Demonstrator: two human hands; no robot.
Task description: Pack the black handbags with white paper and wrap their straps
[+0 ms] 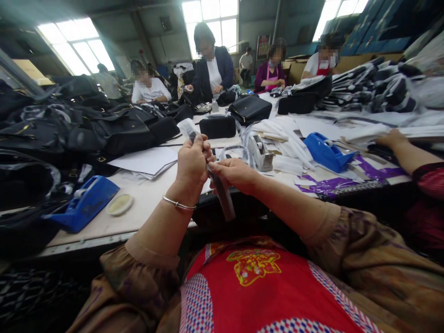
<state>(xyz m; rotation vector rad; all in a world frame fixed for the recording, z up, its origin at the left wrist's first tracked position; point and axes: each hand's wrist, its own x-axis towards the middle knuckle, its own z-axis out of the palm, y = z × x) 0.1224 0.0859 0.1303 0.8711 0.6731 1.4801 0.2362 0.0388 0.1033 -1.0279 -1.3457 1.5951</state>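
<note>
Plainly, left hand (193, 159) and right hand (236, 174) pinch the dark strip (223, 197) between their fingers, its lower end dangling below.

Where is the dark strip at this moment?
In the head view, the dark strip hangs near the centre, held by the left hand and right hand.

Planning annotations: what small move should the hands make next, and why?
Probably slide the right hand down the dark strip: the left hand grips it higher up, and its lower end hangs loose.
</note>
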